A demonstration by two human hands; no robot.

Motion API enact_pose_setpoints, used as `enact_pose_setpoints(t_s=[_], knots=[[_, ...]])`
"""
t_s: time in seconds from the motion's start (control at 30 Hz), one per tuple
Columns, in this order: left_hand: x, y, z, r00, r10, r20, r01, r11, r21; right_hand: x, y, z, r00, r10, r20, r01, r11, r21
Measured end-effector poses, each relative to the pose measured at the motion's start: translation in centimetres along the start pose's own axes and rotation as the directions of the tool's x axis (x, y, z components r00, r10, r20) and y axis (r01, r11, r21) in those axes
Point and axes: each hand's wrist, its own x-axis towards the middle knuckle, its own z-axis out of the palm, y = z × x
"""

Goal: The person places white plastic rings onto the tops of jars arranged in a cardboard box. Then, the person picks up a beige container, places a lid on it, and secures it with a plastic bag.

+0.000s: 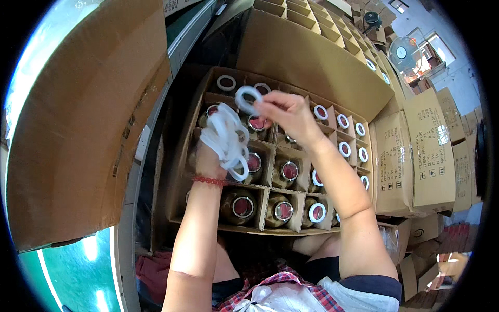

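One white ring point(248, 98) sits pinched between the fingertips of your right hand point(289, 115), held just above the far rows of a divided cardboard carton point(179, 156). Your right forearm reaches up from the lower edge, the wrist bent left so the fingers close on the ring's right edge while the loop hangs free, pale and slightly see-through. Your left hand point(210, 158), a red bead bracelet point(210, 181) at the wrist, is clenched around a bunch of white rings point(226, 140) that fans out above the fist and overlaps the nearby cells. Your left arm rises nearly straight from below.

Under both hands, brown glass jars point(242, 206) stand one to a cell, mouths up; several at the right already wear a white ring at the neck, while the ones nearest you show bare metal rims. More partitioned cartons point(312, 21) are stacked beyond, printed boxes point(429, 151) stand at the right, and a large plain box point(78, 119) fills the left.
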Motion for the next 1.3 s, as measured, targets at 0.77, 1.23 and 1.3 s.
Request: enact_pose_setpoints(t_s=[0.77,1.23,1.3], knots=[[-0.1,-0.1,0.4,0.999,-0.008,0.053,0.017,0.987,-0.162,-2.3,4.7,-1.6,0.922,-0.355,0.155,0.310,0.436,-0.845],[0.4,-0.9,0.3,0.962,-0.055,0.269,0.156,0.915,-0.372,-7.0,11.6,-8.5,0.977,-0.210,-0.042,0.059,0.452,-0.890],[0.0,-0.7,0.5,0.981,-0.034,0.191,0.103,0.926,-0.364,-7.8,12.3,-8.4,0.992,-0.127,-0.004,0.046,0.389,-0.920]])
